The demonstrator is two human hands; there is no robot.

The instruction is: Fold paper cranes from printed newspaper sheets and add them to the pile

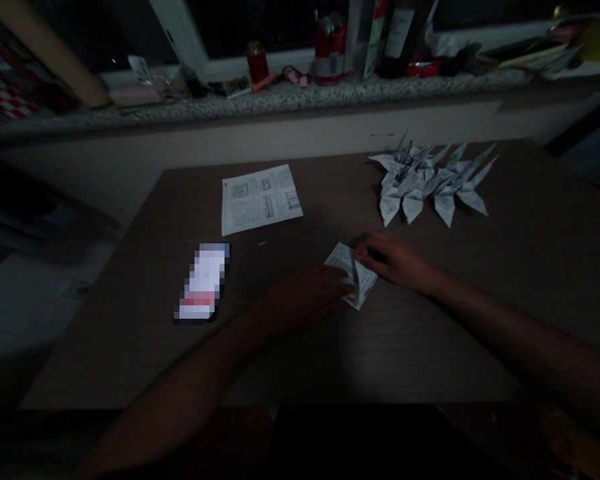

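A small folded piece of printed paper (353,273) lies on the brown table (430,347) between both hands. My left hand (310,293) rests on its left edge with fingers pressed down on the fold. From the right, my right hand (395,260) pinches the paper's upper right part with curled fingers. The light is dim, so the fingertips are hard to make out.
A flat printed sheet (259,199) lies at the back left of the table. A phone with a lit screen (203,283) sits to the left. Several folded paper cranes (430,180) are piled at the back right. The stone sill (290,100) behind holds cans, bottles and clutter.
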